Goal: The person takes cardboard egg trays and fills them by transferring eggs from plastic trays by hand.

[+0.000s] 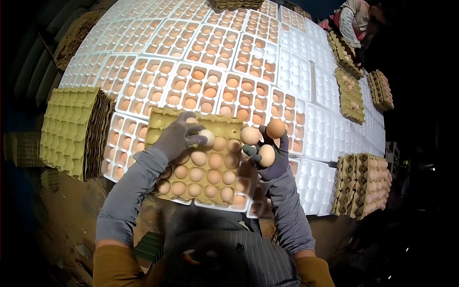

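Observation:
A yellowish pulp egg tray (160,123) lies in front of me, its nearer rows filled with brown eggs (196,174). My gloved left hand (175,137) reaches over its far left part, fingers curled round a pale egg (207,137). Another egg (191,120) shows by its fingertips; whether it is gripped too is hard to tell. Just right of the tray, my gloved right hand (273,165) is turned palm up. Its fingers hold several eggs: a darker brown egg (276,128), a lighter egg (266,155) and one at the left (249,136).
White foam trays (193,67) of eggs cover the surface ahead; white trays (320,122) without visible eggs lie to the right. Stacked pulp trays (69,131) stand at left, egg-filled stacks (375,186) at right. Another person (354,24) works at the far right.

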{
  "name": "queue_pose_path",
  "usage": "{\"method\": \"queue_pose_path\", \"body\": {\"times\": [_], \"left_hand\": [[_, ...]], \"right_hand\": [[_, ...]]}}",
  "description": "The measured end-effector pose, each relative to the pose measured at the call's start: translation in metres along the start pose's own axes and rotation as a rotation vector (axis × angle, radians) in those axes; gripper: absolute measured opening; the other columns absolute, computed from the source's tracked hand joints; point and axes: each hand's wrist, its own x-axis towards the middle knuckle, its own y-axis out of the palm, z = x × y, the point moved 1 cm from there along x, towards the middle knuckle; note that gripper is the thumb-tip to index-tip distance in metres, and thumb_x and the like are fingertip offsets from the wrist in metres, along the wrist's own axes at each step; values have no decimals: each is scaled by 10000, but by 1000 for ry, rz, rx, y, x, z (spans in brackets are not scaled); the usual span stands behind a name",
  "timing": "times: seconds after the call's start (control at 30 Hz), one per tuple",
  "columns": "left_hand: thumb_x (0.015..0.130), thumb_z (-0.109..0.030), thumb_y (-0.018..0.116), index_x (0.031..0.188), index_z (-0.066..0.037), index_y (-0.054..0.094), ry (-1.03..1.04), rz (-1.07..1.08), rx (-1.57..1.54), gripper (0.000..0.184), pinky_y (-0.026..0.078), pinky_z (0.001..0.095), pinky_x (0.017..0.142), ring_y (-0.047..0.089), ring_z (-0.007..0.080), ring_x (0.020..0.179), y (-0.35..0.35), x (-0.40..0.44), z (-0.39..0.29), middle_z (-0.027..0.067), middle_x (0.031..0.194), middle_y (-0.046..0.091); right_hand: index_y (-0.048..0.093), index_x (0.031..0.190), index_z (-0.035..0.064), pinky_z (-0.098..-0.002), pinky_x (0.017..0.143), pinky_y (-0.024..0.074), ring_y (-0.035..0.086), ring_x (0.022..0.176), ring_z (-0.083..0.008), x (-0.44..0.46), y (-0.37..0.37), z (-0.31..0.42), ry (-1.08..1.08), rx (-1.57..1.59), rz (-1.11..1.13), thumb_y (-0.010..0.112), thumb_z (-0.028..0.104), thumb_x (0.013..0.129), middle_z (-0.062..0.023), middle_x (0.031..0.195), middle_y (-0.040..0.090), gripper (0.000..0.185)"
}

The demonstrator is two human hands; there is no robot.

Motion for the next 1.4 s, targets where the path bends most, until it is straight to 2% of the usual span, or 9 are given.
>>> {"method": "queue_pose_path", "body": {"times": [0.07, 0.17, 0.33, 0.47, 0.57, 0.8, 1.07, 1.13, 1.4], "left_hand": [[946, -517, 605, 1214, -80, 634, -510, 163, -902, 514, 540, 308, 751, 634, 186, 839, -17, -2, -36, 72, 1067, 628], [935, -716, 427, 1250, -79, 591, -664, 241, -900, 729, 501, 268, 653, 597, 120, 771, -11, -4, -71, 43, 980, 639], [961, -592, 533, 1220, -53, 611, -554, 256, -913, 603, 508, 267, 650, 597, 126, 775, 28, 61, -114, 51, 950, 646], [903, -363, 706, 1136, -4, 676, -78, -37, -350, 429, 537, 318, 791, 620, 187, 968, 87, 154, -112, 97, 1159, 580], [852, -321, 735, 1113, -83, 707, 1, -213, 205, 354, 514, 443, 920, 596, 337, 1093, 127, 220, -145, 160, 1245, 532], [872, -274, 700, 1138, -148, 689, -5, -132, 771, 294, 528, 422, 910, 575, 329, 1113, 180, 336, -132, 119, 1354, 453], [855, -415, 711, 1398, -213, 515, -8, 220, 539, 611, 521, 393, 919, 640, 273, 1079, 209, 366, -148, 106, 1185, 607], [878, -342, 687, 1341, -165, 566, -32, 56, 456, 510, 501, 395, 950, 622, 306, 1114, 210, 379, -141, 139, 1247, 592], [937, -76, 551, 1431, -104, 425, 99, -303, 51, 510, 409, 422, 1063, 488, 388, 1262, 215, 431, -75, 210, 1390, 454]], "right_hand": [[626, 1256, 227, -425, 1070, 251, 477, 1310, -254, -17, -12, 2, 12, -201, -64, 668, 277, 805, -47, 1374, 517, 457], [557, 1320, 119, -435, 671, 557, 588, 1167, -432, -33, -54, -38, 38, -208, -119, 513, 662, 906, -137, 1401, 518, 684], [537, 1318, 13, -303, 845, 540, 643, 998, -181, -40, -115, -3, 292, 491, -223, 584, 293, 978, -102, 1174, 644, 442], [670, 1148, 11, -326, 855, 515, 594, 1029, -174, 10, -205, -16, 28, -397, -352, 730, 341, 865, -101, 1197, 588, 439], [690, 1112, 127, -415, 880, 532, 618, 1056, -299, 65, -252, -12, -232, -981, -459, 810, 355, 742, -137, 1278, 524, 451], [653, 1134, 205, -381, 844, 551, 597, 1015, -274, 171, -301, -11, -199, -1584, -478, 764, 430, 785, -72, 1364, 452, 430], [659, 1124, 218, -414, 810, 554, 650, 1005, -264, 241, -312, -17, -197, -1463, -397, 663, 240, 860, -81, 1133, 566, 265], [639, 1174, 211, -411, 842, 546, 648, 1006, -272, 257, -323, -8, 30, -1434, -181, 664, 269, 853, -98, 1103, 585, 326], [499, 1370, 214, -439, 935, 442, 558, 1047, -351, 315, -290, -65, -549, -900, -366, 610, 70, 860, -145, 1107, 599, 542]]}}
